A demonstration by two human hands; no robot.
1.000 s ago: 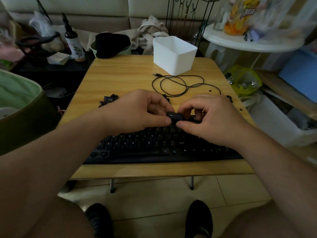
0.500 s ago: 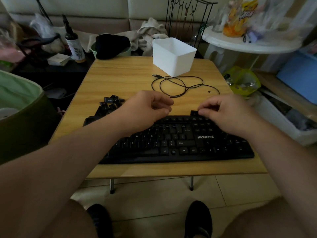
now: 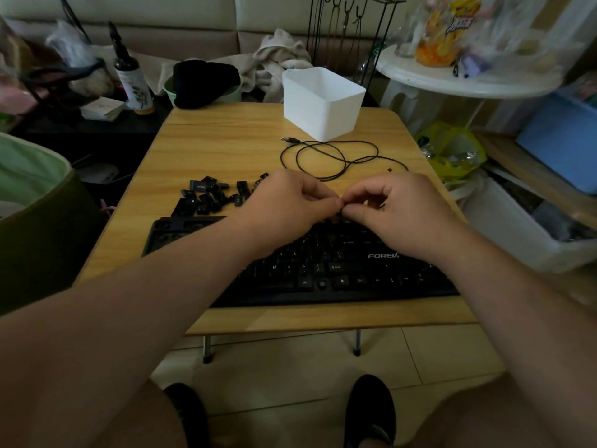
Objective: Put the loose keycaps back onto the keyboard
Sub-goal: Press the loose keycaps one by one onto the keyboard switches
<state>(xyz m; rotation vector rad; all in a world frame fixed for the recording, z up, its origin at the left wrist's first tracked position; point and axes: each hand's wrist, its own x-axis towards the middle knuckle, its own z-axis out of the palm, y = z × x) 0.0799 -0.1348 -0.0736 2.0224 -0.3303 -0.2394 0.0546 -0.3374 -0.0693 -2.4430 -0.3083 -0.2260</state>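
Observation:
The black keyboard [image 3: 323,273] lies along the near edge of the wooden table [image 3: 226,147]; its left end shows bare sockets. A heap of loose black keycaps [image 3: 210,197] sits on the table just beyond that end. My left hand [image 3: 287,205] and my right hand [image 3: 400,215] meet fingertip to fingertip over the keyboard's top row. Both have curled fingers and pinch a small dark keycap [image 3: 340,213], which the fingers almost wholly hide.
The keyboard's black cable [image 3: 332,156] lies coiled behind my hands. A white plastic bin [image 3: 323,105] stands at the table's far edge. A green basket [image 3: 29,195] sits left of the table, a round white side table [image 3: 468,79] and storage boxes right.
My hands parted after holding a keycap together, then came back together at the top row. The view shifted, and the keycap heap and the keyboard's bare left end now show.

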